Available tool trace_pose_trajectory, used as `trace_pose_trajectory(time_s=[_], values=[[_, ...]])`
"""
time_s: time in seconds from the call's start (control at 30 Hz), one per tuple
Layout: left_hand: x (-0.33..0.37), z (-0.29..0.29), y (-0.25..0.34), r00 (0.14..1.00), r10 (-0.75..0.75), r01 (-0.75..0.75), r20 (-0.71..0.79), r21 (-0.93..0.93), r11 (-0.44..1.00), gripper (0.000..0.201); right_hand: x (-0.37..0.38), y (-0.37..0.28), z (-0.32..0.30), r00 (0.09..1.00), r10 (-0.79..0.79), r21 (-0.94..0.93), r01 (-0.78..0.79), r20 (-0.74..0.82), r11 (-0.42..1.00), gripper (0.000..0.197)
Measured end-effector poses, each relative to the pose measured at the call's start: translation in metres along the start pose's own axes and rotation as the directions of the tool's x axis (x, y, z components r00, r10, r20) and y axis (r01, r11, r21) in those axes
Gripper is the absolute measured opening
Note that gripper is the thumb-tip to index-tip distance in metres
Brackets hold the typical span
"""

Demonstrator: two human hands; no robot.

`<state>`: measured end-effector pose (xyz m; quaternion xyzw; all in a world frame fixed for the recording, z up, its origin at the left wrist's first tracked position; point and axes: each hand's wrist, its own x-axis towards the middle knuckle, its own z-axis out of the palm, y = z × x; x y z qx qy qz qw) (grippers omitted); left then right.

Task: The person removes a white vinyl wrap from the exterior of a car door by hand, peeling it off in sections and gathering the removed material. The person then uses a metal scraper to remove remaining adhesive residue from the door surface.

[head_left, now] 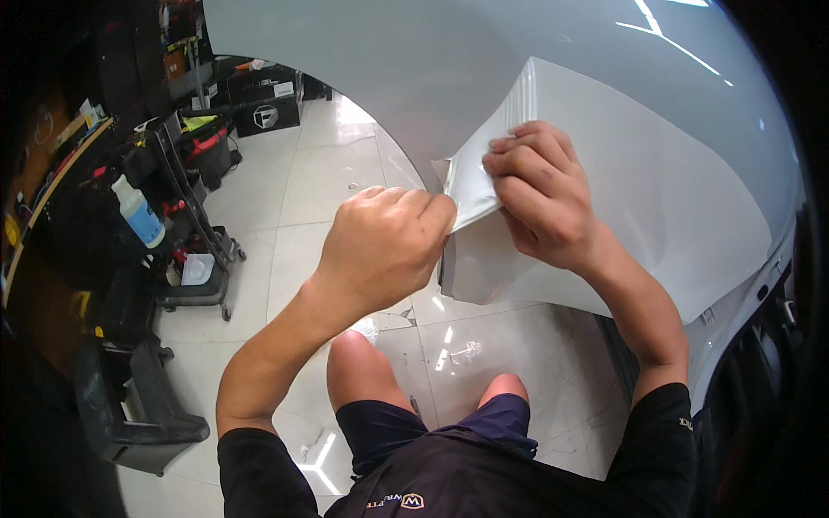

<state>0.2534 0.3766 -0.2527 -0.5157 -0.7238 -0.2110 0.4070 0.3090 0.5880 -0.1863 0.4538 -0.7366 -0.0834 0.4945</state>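
A pale film sheet (pixel 639 181) lies over a glossy grey car body panel (pixel 380 52), beside the panel's curved edge. My left hand (pixel 384 242) is closed in a fist on the sheet's near left corner, beyond the panel's edge. Fingers bent inward, my right hand (pixel 544 194) grips the film a short way to the right. Between the two hands the film is pulled taut and creased, and folds run up from it toward the sheet's top corner. A loose grey flap hangs below my hands. Both sets of fingertips are partly hidden.
At the left stands a black rolling cart (pixel 194 293) with a white bottle (pixel 138 211) above it. Black boxes (pixel 263 104) sit behind. A dark rolling seat (pixel 142 414) is at lower left. My knees are below, over the pale tiled floor (pixel 302 194).
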Motion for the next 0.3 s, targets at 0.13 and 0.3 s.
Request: trace_pose_trajectory(time_s=[0.13, 0.3], values=[[-0.006, 0.003, 0.003, 0.999, 0.048, -0.048, 0.0, 0.054, 0.997, 0.014, -0.009, -0.007, -0.001, 0.999, 0.008, -0.037, -0.007, 0.04, 0.999, 0.015], [-0.058, 0.019, 0.028, 0.939, 0.292, -0.283, 0.182, -0.073, 0.956, 0.011, -0.086, -0.049, -0.004, 0.9, 0.017, 0.426, -0.223, 0.435, 0.877, 0.01]])
